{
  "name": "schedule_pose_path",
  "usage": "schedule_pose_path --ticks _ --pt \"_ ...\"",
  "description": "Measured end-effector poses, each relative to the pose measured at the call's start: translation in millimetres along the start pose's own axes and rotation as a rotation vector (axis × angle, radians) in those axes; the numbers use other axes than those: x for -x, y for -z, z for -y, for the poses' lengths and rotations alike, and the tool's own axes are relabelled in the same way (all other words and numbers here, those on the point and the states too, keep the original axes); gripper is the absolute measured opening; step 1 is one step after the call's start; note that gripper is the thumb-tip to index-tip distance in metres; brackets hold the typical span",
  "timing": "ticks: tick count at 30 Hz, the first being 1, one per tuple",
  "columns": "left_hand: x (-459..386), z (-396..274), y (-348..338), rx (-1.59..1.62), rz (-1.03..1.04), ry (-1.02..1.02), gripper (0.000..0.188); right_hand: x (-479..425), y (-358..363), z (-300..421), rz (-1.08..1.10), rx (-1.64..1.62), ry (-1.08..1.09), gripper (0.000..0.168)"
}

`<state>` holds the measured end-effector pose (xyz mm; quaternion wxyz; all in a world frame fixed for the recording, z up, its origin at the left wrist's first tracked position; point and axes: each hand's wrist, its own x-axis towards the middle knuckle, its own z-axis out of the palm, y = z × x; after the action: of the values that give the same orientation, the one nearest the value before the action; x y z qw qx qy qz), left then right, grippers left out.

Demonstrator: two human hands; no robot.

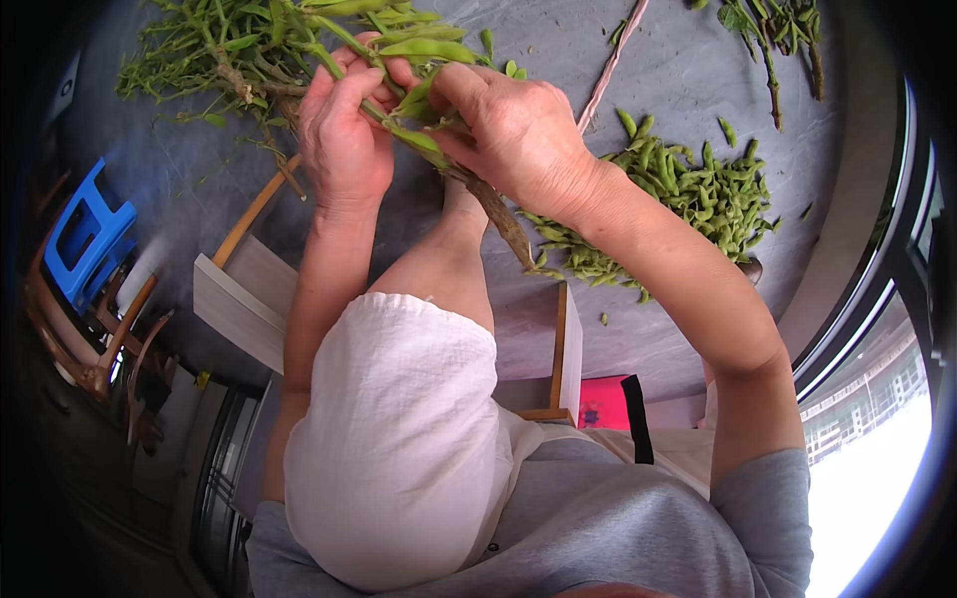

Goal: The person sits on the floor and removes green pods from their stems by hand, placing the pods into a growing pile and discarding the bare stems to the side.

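A soybean stalk (493, 213) with a thick brown lower end and green pods (426, 50) slants across in front of me. My left hand (348, 127) grips its green upper part, fingers curled around the stem. Farther down the same stalk, my right hand (516, 127) pinches at a pod beside the stem; its fingertips are partly hidden. A heap of picked green pods (691, 190) lies on the grey floor, partly behind my right forearm. Beyond my left hand is a pile of leafy green stalks (194, 63) with brown stem ends.
A twisted pink cord (613, 63) lies on the floor. More stalks (774, 67) are at the upper right. At left stands a blue plastic stool (90, 232) among wooden chair parts. Pale boards with wooden edges (243, 291) flank my leg. A window (867, 389) is at right.
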<state>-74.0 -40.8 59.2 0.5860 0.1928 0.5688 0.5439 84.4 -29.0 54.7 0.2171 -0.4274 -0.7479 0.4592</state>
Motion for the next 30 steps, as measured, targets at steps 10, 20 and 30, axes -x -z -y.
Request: schedule_pose_path --ticks 10,20,30 --pt "2.2 15.9 -11.1 -0.044 -0.069 0.011 0.024 0.8 14.9 11.9 0.312 0.102 -0.005 0.015" --pt "-15.7 14.7 13.1 0.034 0.011 0.083 0.027 25.1 65.4 -7.3 0.339 -0.693 -0.545 0.025" --pt "-10.1 21.4 17.3 0.258 0.173 0.299 0.029 -1.2 32.5 -44.7 0.101 -0.652 -0.410 0.026"
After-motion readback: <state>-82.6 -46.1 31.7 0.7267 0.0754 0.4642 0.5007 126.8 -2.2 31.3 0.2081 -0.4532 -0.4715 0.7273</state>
